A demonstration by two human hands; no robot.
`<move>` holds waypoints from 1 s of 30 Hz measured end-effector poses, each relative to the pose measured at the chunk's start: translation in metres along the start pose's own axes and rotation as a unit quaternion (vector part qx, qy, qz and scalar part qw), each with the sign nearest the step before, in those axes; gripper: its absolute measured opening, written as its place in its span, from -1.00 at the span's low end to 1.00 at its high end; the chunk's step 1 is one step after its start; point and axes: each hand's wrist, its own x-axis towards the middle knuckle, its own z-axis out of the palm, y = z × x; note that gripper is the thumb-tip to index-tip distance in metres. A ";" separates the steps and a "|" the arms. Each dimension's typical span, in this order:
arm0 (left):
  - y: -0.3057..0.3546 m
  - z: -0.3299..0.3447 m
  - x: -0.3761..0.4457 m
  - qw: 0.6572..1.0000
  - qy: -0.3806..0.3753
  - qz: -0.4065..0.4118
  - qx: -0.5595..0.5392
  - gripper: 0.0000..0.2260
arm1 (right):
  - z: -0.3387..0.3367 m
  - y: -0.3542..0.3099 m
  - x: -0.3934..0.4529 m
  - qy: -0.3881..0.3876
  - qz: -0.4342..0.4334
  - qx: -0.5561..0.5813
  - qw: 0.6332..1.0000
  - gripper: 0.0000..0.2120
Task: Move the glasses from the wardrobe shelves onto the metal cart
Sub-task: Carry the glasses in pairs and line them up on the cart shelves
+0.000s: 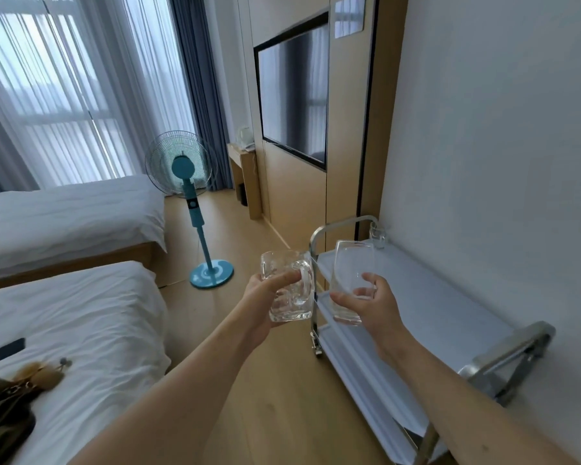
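Note:
My left hand (260,298) grips a thick clear glass mug (291,308) with a handle, held in the air just left of the metal cart (426,297). My right hand (371,305) holds a tall clear tumbler (349,263) upright above the near-left part of the cart's top shelf. A small clear glass (378,234) stands at the far corner of the top shelf, against the wall. The wardrobe is out of view.
The cart stands along the white wall at right, with a steel handle (514,357) near me and lower shelves below. Two beds (81,313) fill the left. A teal standing fan (190,196) is on the wooden floor ahead. A television (294,99) hangs on the wall panel.

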 end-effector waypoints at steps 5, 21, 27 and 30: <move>0.035 0.001 0.068 1.000 0.015 0.011 0.020 -0.07 | 0.015 -0.006 0.081 -0.018 -0.004 0.009 1.000 -0.20; 0.033 0.034 0.226 0.997 0.014 -0.047 0.053 -0.20 | -0.003 0.040 0.233 -0.007 0.061 0.035 0.997 -0.12; 0.018 0.053 0.287 0.994 -0.024 -0.083 0.061 -0.20 | -0.020 0.061 0.264 0.043 0.096 0.033 0.994 -0.20; 0.010 0.059 0.321 0.991 -0.054 -0.098 0.069 -0.16 | -0.025 0.071 0.281 0.077 0.110 0.034 0.990 -0.20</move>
